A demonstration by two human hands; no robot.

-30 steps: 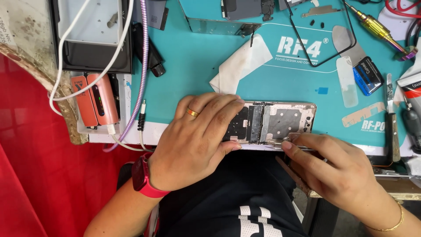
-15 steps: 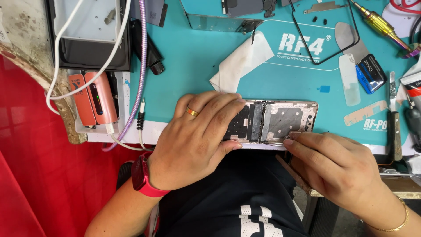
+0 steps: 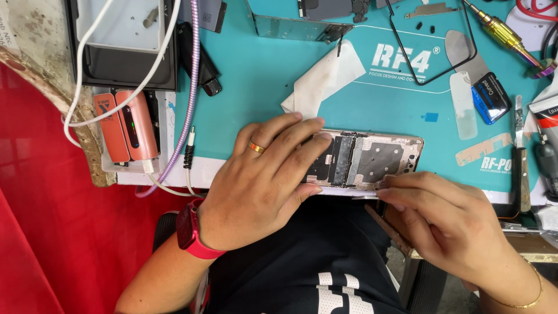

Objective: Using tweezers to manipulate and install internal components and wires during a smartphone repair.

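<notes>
While the teal rubber work mat [image 3: 261,81] covers most of the counter, the opened rose-gold phone body with its bare metal shields [image 3: 366,160] lies flat at the mat's 6 o'clock edge, close to the person's black shirt. The left hand [image 3: 261,180], wearing a gold ring and a red wrist watch, lies spread over the phone's left half, fingers flat and pressing it down rather than gripping it. The right hand [image 3: 447,221] sits at the phone's 5 o'clock corner, fingertips pinched together against the lower edge; whether they hold anything I cannot tell. At 12 o'clock from the phone a crumpled white cloth [image 3: 322,81] rests on the mat. Well off at 9 o'clock stand two small orange-pink boxes [image 3: 125,125], with white cables across them.
</notes>
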